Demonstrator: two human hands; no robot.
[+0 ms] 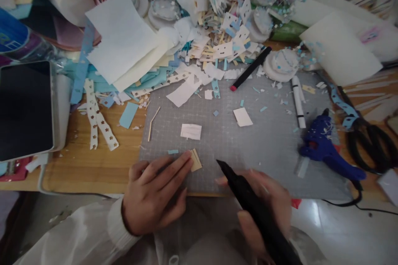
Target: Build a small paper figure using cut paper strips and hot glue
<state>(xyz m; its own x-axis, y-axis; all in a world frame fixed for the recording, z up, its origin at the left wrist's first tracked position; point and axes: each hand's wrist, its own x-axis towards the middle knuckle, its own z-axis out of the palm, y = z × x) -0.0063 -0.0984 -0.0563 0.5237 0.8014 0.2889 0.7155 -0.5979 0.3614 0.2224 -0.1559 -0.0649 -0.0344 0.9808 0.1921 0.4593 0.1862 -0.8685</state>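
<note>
You are resting your left hand [152,194] at the near edge of the gray mat [273,140], its fingers lying extended, close together, their tips touching a small yellow paper piece [197,162] on the mat. Your right hand [275,196] is holding a black pen-like tool [248,194] between its fingers, the tip pointing over the mat's near part. A blue glue gun [319,140] is lying toward the mat's right side.

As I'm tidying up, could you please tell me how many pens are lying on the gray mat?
2: a red-tipped black pen beside the paper heap, and a white pen near the blue glue gun; the heap may hide others.
</note>
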